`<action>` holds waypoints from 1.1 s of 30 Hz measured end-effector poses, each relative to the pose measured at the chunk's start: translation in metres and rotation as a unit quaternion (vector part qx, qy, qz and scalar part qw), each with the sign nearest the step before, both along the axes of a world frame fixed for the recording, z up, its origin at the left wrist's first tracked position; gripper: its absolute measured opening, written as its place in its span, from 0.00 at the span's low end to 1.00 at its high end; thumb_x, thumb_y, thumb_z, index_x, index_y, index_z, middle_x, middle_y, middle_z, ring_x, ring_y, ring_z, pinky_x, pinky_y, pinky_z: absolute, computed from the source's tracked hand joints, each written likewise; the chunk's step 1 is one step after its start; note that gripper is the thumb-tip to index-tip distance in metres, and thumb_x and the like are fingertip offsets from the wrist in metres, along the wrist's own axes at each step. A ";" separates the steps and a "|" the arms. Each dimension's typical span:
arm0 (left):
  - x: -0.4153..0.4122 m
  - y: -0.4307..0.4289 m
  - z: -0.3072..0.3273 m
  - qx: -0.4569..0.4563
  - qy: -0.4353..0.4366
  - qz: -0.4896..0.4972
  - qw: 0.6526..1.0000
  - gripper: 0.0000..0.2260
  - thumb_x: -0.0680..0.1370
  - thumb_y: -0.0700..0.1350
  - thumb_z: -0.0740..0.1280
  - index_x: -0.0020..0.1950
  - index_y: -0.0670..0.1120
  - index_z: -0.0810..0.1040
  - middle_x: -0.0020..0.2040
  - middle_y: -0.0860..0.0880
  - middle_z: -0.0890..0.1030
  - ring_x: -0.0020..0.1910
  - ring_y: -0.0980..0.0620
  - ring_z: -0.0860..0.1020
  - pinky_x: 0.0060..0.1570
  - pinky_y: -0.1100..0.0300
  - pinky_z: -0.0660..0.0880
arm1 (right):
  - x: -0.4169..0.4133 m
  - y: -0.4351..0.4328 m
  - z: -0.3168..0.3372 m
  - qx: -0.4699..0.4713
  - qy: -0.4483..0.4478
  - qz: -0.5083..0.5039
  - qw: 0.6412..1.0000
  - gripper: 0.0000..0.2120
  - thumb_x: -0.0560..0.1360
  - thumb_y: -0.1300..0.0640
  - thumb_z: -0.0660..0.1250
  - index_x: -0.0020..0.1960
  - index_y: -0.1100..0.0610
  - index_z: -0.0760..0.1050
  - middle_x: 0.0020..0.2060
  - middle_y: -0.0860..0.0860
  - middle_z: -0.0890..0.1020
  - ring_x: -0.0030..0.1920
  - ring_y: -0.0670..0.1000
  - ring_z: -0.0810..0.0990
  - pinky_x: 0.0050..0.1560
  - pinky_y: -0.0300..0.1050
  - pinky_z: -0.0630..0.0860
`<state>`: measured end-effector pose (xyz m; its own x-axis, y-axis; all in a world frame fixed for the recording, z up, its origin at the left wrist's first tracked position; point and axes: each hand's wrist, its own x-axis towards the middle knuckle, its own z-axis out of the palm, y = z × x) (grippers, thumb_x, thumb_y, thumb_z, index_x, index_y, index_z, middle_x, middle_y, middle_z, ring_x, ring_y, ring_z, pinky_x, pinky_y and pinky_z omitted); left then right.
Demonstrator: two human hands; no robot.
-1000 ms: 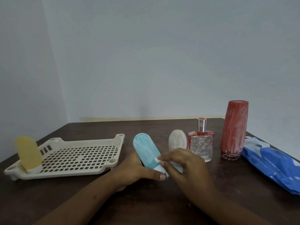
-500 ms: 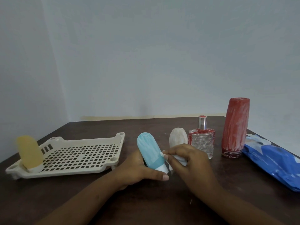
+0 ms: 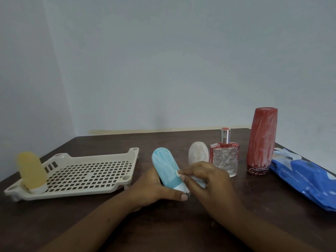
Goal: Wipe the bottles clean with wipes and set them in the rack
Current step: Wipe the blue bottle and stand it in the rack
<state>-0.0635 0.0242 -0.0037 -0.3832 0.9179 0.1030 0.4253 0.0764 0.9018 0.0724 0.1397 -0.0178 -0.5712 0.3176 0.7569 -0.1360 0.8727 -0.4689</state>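
One bottle, the yellow bottle (image 3: 31,170), stands in the rack's (image 3: 72,194) left corner. Your left hand (image 3: 151,190) grips the blue bottle (image 3: 165,166), tilted over the table just right of the rack. Your right hand (image 3: 209,179) pinches a wipe (image 3: 199,180) at its lower end. Three more look streaked and unwiped: the white bottle (image 3: 198,154), the perfume bottle (image 3: 224,159) and the red bottle (image 3: 261,140). Your fingers hide most of the wipe and the blue bottle's cap.
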 end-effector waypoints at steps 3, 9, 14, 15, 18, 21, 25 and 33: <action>-0.001 0.000 0.000 0.006 0.007 0.011 1.000 0.20 0.67 0.38 0.78 0.55 0.48 0.77 0.49 0.50 0.84 0.50 0.52 0.83 0.51 0.54 0.80 | 0.002 -0.008 0.000 0.072 -0.027 0.018 0.997 0.09 0.73 0.51 0.67 0.49 0.49 0.83 0.44 0.41 0.82 0.48 0.38 0.77 0.48 0.25 0.71; 0.004 0.001 0.000 0.025 0.024 0.023 0.999 0.19 0.65 0.41 0.80 0.51 0.52 0.78 0.46 0.55 0.85 0.48 0.57 0.83 0.45 0.62 0.79 | -0.001 0.006 0.001 0.010 -0.010 -0.017 1.000 0.08 0.71 0.55 0.68 0.48 0.50 0.84 0.42 0.40 0.81 0.49 0.34 0.76 0.48 0.21 0.67; 0.002 0.001 0.000 0.024 0.053 0.040 0.998 0.16 0.66 0.39 0.78 0.49 0.50 0.78 0.44 0.50 0.85 0.45 0.54 0.83 0.45 0.57 0.81 | 0.002 -0.007 0.000 0.074 -0.040 0.010 0.996 0.10 0.73 0.51 0.65 0.50 0.49 0.83 0.43 0.41 0.80 0.48 0.38 0.76 0.47 0.22 0.68; 0.002 0.001 0.000 0.023 0.059 0.041 0.997 0.16 0.66 0.38 0.78 0.48 0.51 0.78 0.43 0.50 0.85 0.44 0.54 0.83 0.45 0.56 0.81 | 0.003 -0.009 0.001 0.093 -0.047 0.014 0.995 0.11 0.73 0.50 0.63 0.50 0.49 0.83 0.43 0.41 0.80 0.47 0.39 0.75 0.48 0.22 0.67; 0.003 0.001 0.000 0.022 0.059 0.049 0.997 0.17 0.65 0.40 0.79 0.48 0.52 0.78 0.43 0.51 0.85 0.44 0.55 0.83 0.45 0.57 0.81 | 0.001 -0.004 0.001 0.086 -0.053 0.007 0.995 0.11 0.73 0.50 0.63 0.50 0.48 0.83 0.44 0.41 0.80 0.48 0.39 0.75 0.47 0.23 0.69; 0.004 0.002 0.000 0.016 0.063 0.054 0.996 0.18 0.64 0.45 0.81 0.49 0.52 0.78 0.44 0.53 0.85 0.45 0.57 0.83 0.45 0.60 0.81 | -0.001 0.004 0.000 0.031 -0.045 -0.020 0.998 0.10 0.72 0.52 0.65 0.50 0.48 0.83 0.44 0.42 0.83 0.49 0.40 0.77 0.47 0.25 0.71; 0.004 0.002 0.000 0.020 0.074 0.070 0.995 0.16 0.64 0.43 0.80 0.46 0.52 0.77 0.41 0.53 0.84 0.42 0.58 0.83 0.41 0.62 0.80 | 0.000 -0.002 -0.001 0.067 -0.050 -0.003 0.997 0.09 0.73 0.53 0.66 0.50 0.49 0.83 0.44 0.42 0.81 0.48 0.40 0.76 0.48 0.26 0.69; 0.009 0.002 0.002 0.015 0.095 0.093 0.991 0.18 0.66 0.42 0.79 0.44 0.55 0.73 0.40 0.55 0.81 0.38 0.67 0.80 0.36 0.69 0.77 | 0.002 -0.004 0.003 0.194 -0.089 -0.025 0.977 0.13 0.75 0.52 0.60 0.51 0.51 0.81 0.43 0.44 0.80 0.43 0.42 0.76 0.44 0.28 0.66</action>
<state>-0.0548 0.0264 -0.0015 -0.5174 0.8279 0.2163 0.5681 0.1434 0.8104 0.0740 0.1353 -0.0151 -0.6954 0.0585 0.7163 -0.0344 0.9928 -0.1145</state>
